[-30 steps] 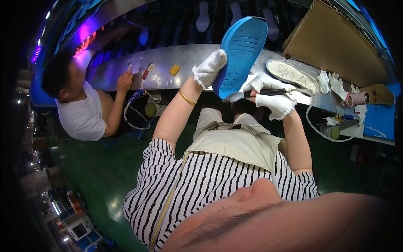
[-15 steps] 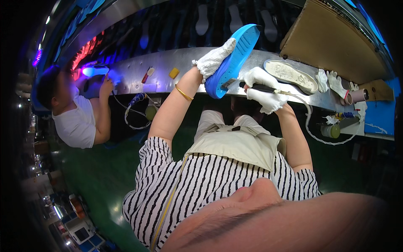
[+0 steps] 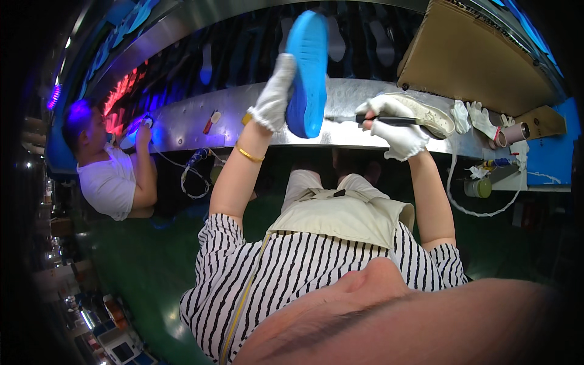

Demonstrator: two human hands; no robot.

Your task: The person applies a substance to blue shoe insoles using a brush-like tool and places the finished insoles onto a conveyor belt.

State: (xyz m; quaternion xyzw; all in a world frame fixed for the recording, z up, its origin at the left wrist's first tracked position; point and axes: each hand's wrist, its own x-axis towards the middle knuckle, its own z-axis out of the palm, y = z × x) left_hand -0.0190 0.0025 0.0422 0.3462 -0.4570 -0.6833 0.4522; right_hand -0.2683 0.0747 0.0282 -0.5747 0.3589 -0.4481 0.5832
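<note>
Your left hand (image 3: 275,91) grips the light, stiff blue sole (image 3: 306,67) mid-edge; your right hand (image 3: 395,125) pinches a pen (image 3: 389,121).

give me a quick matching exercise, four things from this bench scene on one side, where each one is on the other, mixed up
Things:
1. blue shoe sole
2. dark pen-like tool
3. white shoe
4. gold bangle

Places:
A. lying on the metal bench
B. on the left wrist
C. held up in the left hand
D. held in the right hand

Pairs: 1-C, 2-D, 3-A, 4-B
</note>
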